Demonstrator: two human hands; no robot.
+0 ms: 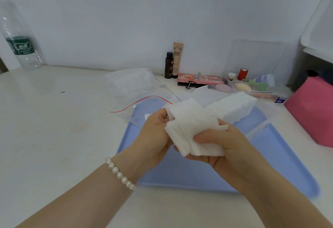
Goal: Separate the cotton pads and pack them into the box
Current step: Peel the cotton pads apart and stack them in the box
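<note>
Both hands hold a loose bunch of white cotton pads (pixel 191 128) above a blue tray (pixel 281 159). My left hand (pixel 155 134) grips the bunch's left side, fingers curled behind it. My right hand (pixel 221 143) pinches the lower right pads, thumb on top. Behind the hands, a neat row of stacked pads (pixel 234 105) sits in a clear plastic box (pixel 259 125) on the tray's right part.
A clear zip bag (pixel 137 90) with a red seal lies at the tray's far left. At the back stand two cosmetic bottles (pixel 173 63), a palette (pixel 198 79), a clear organiser (pixel 259 83). A water bottle (pixel 19 47) is far left, a pink pouch (pixel 313 108) right.
</note>
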